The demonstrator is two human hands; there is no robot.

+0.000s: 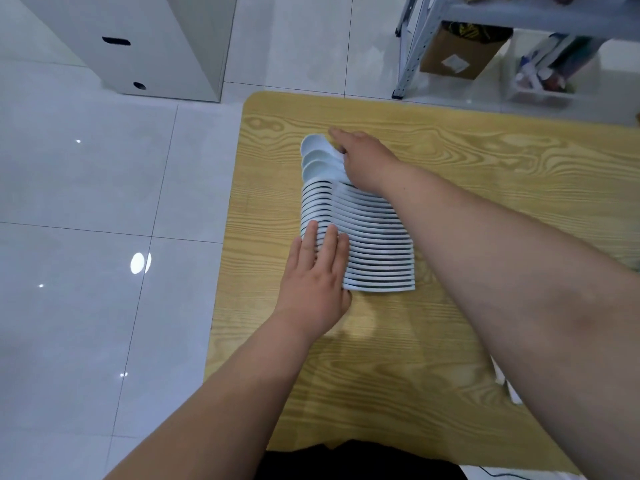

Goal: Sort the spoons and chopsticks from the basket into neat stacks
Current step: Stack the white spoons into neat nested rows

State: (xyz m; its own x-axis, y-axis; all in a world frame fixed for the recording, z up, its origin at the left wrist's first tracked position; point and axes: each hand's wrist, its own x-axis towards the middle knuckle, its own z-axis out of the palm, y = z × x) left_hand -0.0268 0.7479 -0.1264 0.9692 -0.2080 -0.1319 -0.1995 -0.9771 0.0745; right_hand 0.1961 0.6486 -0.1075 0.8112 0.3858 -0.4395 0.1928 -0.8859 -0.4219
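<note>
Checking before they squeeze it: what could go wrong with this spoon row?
The three far spoons sit looser than the packed row; the right hand on their handles could knock them askew. The left hand presses the near end with flat fingers; a hard push might buckle the row. The row lies near the table's left edge, so spoons might fall.

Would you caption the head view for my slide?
Left hand and right hand touch a nested row of white spoons on a table.
</note>
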